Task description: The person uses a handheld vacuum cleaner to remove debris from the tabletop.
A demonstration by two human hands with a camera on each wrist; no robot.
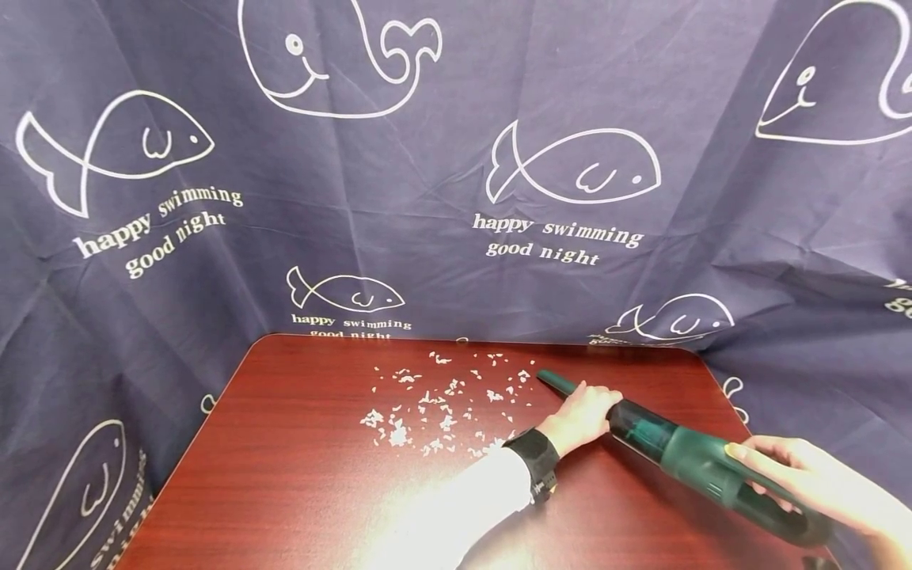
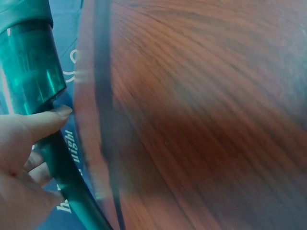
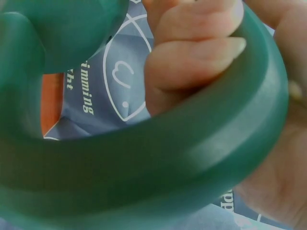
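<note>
Curling through the looped handle [image 3: 120, 163] of a green handheld vacuum [image 1: 701, 463], the fingers [image 3: 192, 60] of the right hand [image 1: 805, 471] hold its back end near the right edge of the reddish-brown table [image 1: 285, 443]. The vacuum slants from there, forward and to the left, across the right side of the table. Nearer the middle, a white sleeve [image 1: 456, 507] reaches in, with a black strap [image 1: 530, 453] round the wrist. Beyond the strap, the left hand [image 1: 580, 416] grips the vacuum just ahead of its see-through bin [image 1: 644, 431], the thumb [image 2: 48, 120] over one side and other fingers tucked round behind. The narrow nozzle [image 1: 554, 381] ends just beside the rightmost of the white scraps [image 1: 397, 434]; whether its tip touches the table cannot be told. The scraps lie loosely scattered over the middle and far part of the table, some in small clumps. Past the far edge hangs a dusty blue cloth [image 1: 442, 174] printed with white fish [image 1: 570, 168], whales [image 1: 342, 55] and the words [image 1: 559, 229] "happy swimming good night"
</note>
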